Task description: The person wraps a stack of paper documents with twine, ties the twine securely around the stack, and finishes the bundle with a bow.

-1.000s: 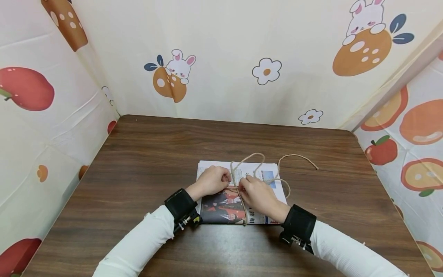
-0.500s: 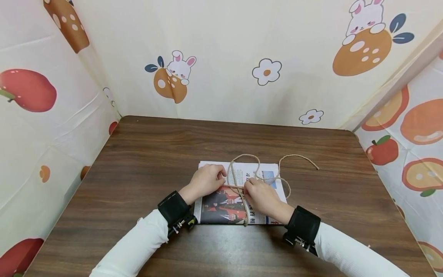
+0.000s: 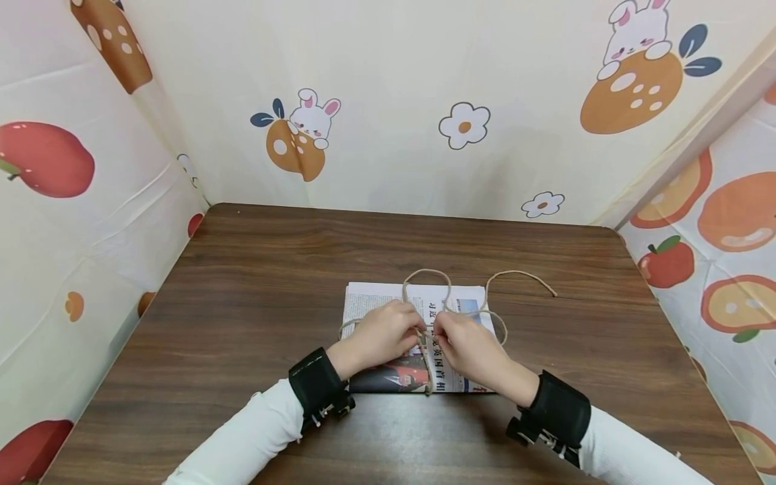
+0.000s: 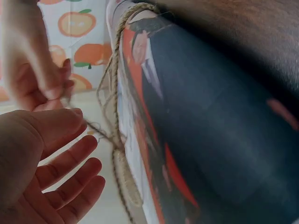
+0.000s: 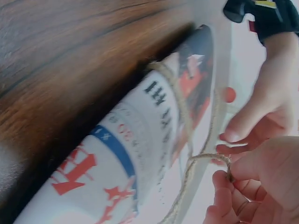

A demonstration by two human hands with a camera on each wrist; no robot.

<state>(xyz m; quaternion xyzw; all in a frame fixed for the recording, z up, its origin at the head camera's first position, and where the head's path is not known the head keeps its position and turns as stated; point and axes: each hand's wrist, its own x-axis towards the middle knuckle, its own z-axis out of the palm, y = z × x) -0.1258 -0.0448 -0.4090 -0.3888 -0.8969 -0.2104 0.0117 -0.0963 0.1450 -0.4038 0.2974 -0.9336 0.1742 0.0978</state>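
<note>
Folded newspapers [image 3: 366, 296] lie as a flat stack on the table, with jute twine [image 5: 180, 100] passing round them and crossing on top. My right hand [image 3: 469, 343] pinches a strand of the twine between thumb and forefinger just above the crossing, clearest in the right wrist view. Close beside it, my left hand [image 3: 384, 333] reaches over the stack, covering part of the printed photo. Its thumb and fingers [image 4: 84, 170] are spread loosely, thumb tip right at the strand in the left wrist view.
The brown wooden table [image 3: 273, 269] extends all round the stack. A loose twine end [image 3: 533, 277] curls onto the wood at the right. A printed cloth [image 3: 376, 121] hangs along the back, and more cloth covers both sides. Each wrist wears a black camera band [image 3: 318, 384].
My left hand has let go of a strand on the left, which now lies out past the stack's left edge. It has moved right, close to my right hand, which keeps its pinch.
</note>
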